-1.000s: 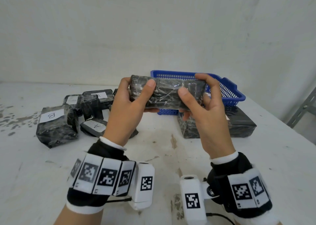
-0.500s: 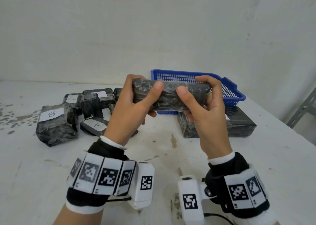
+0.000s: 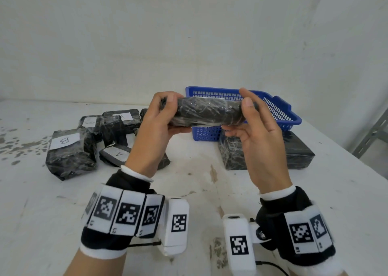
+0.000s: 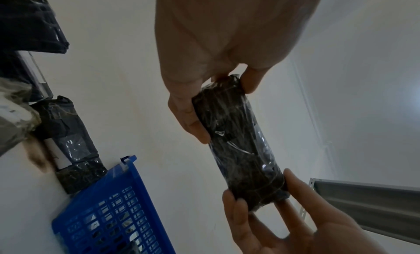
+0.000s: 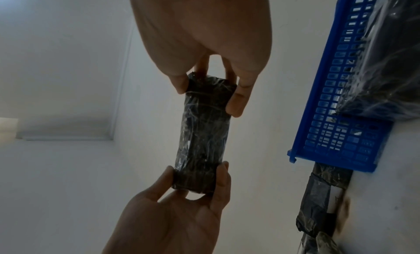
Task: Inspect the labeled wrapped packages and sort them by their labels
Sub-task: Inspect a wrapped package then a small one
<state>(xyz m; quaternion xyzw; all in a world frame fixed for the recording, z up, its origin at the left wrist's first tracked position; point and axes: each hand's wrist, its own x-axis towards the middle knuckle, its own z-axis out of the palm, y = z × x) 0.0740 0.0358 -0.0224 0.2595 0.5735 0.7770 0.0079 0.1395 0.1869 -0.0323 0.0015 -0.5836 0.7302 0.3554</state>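
Far left of the hands, on the counter [image 3: 189, 191]: a heap of wrapped packs, labels up, among them the B pack [image 3: 69, 152] and the A pack [image 3: 115, 155], probably left face-up so the letters read at a glance. Left hand [image 3: 153, 133] clamped on the near end of the held pack [image 3: 207, 113], thumb on the facing side, fingers behind. Held pack raised off the counter, level between both hands, a pale strip, likely its label, just showing along the top edge; presumably being turned to bring that label into sight, letter not readable. Right hand [image 3: 258, 137] pinching the other end, thumb in front, fingers behind. Beyond the hands and to the right, the basket [image 3: 283, 112]; under the right hand, a large dark pack [image 3: 298, 152] on the counter, touching the basket's front.
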